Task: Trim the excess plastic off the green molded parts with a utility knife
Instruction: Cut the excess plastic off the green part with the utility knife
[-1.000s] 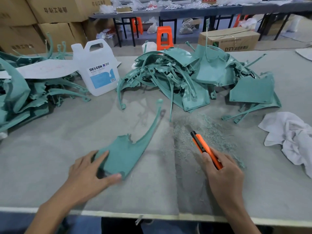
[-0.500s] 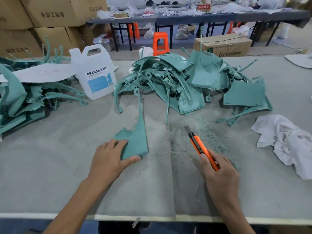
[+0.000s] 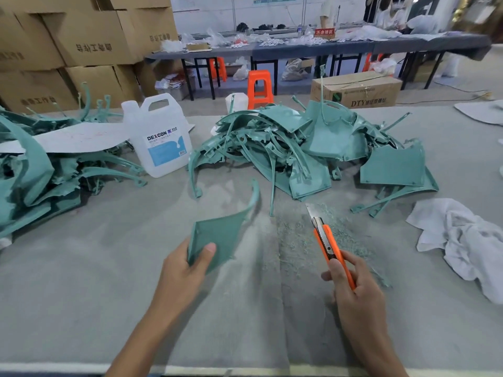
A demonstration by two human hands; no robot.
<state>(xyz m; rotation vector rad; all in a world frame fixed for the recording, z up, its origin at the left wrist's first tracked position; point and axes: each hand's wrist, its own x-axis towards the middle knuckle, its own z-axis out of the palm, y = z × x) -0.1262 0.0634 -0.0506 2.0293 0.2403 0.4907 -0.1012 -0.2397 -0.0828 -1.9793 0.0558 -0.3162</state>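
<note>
My left hand (image 3: 181, 270) grips a green molded part (image 3: 217, 232) by its flat panel, thumb on top, lifted off the grey table (image 3: 81, 281). The part's thin curved arm points up and away toward the pile. My right hand (image 3: 353, 292) holds an orange utility knife (image 3: 328, 243) with its blade extended and pointing away, to the right of the part and apart from it. Green shavings (image 3: 307, 229) lie on the table under the knife. A big pile of green molded parts (image 3: 313, 148) sits behind, and another pile of green parts (image 3: 35, 170) lies at the left.
A white DEXCON jug (image 3: 159, 137) stands between the two piles. A white rag (image 3: 468, 240) lies at the right. A grey card sheet (image 3: 76, 138) rests on the left pile. Cardboard boxes (image 3: 81, 44), orange stools (image 3: 260, 88) and a long table stand beyond.
My left hand has lifted the green part off the table and turned it, now gripping its panel with the thumb on top. The knife's blade is extended and the right hand shifted slightly.
</note>
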